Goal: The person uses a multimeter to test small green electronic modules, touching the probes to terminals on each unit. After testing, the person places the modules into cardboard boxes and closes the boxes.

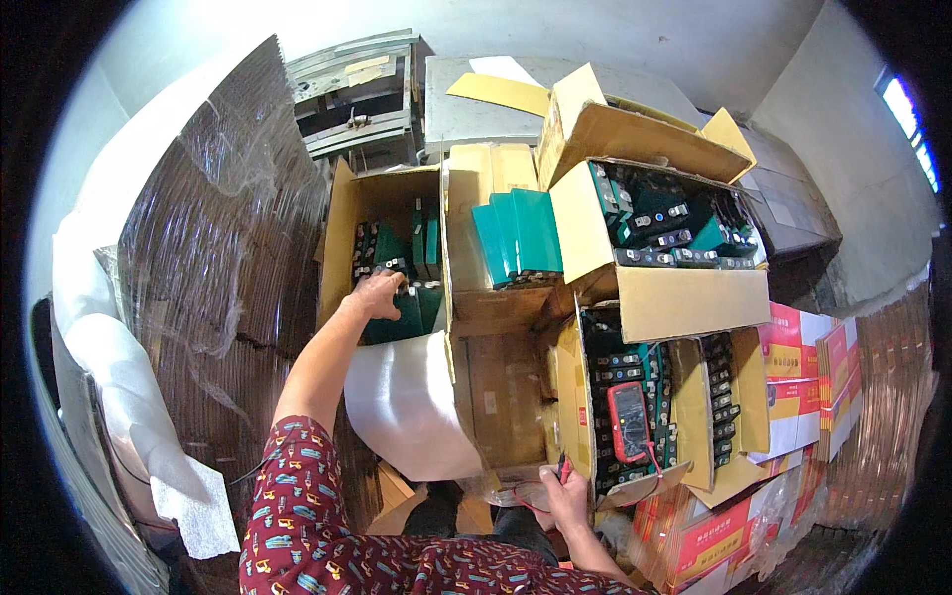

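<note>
Pale walls [635, 40] enclose a crowded workspace packed with cartons and stacked cardboard.

The person's left hand [378, 295] reaches down into an open cardboard box [337, 233], its fingers spread and bent over the dark, terminal-studded tops of green-sided cells [432, 246]. The fingertips are partly hidden among them, so I cannot tell whether it has hold of one. The right hand [567, 499], low in front of the body, is closed around a slim test probe [565, 468] with red and black parts, its tip pointing upward; whether a second probe sits in the same grip is unclear.

Just beyond the right hand, a red multimeter [628, 421] with a dark face lies on the cells in a lower right-hand box [570, 397], a red lead running down from it. Beside that stands another row of cells [721, 397]. Between the two sides, flat green blocks [521, 233] overlap on top of a brown carton [471, 178]. Behind and to the right, an upper box [694, 305] stands open, with more cells inside, some upright and some tilted.

A white sheet [412, 407] drapes from the near edge of the left box. Farther out, film-wrapped cardboard [208, 218] rises at left, red-and-white cartons [793, 367] are piled at right, and a grey metal cabinet [362, 139] stands at the back.
</note>
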`<state>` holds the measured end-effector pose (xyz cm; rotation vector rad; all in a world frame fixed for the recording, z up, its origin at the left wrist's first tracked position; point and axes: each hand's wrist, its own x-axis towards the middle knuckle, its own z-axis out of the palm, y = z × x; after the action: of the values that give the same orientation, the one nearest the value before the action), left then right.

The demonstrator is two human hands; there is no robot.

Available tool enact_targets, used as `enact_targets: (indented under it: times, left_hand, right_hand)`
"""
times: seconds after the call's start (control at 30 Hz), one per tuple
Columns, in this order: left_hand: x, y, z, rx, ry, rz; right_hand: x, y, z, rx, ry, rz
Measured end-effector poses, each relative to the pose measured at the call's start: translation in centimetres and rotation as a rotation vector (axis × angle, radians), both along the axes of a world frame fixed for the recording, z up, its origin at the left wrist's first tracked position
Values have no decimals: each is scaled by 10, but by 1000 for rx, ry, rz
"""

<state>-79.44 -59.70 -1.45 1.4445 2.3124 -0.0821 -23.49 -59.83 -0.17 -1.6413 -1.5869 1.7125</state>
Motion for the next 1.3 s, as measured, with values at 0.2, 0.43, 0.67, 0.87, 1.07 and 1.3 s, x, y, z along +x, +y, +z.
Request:
enact_targets:
  times: [0.2,0.43,0.67,0.87,1.07,1.3]
  left_hand:
    - [-2,-6,-10,42,-65,51]
    - [15,-4,-20,288,98,94]
    - [16,71,-46,60,102,-40]
    - [24,84,-47,-199,151,-72]
    - [53,26,-30,-29,163,26]
    - [19,0,-12,154,-194,344]
  right_hand:
    - [-18,16,20,4,-20,25]
    - [-7,21,-3,-67,29,-1]
    - [-17,18,-10,33,8,59]
    - [-133,87,10,522,80,225]
    - [-343,179,-34,714,297,331]
    - [-453,223,-110,493,111,261]
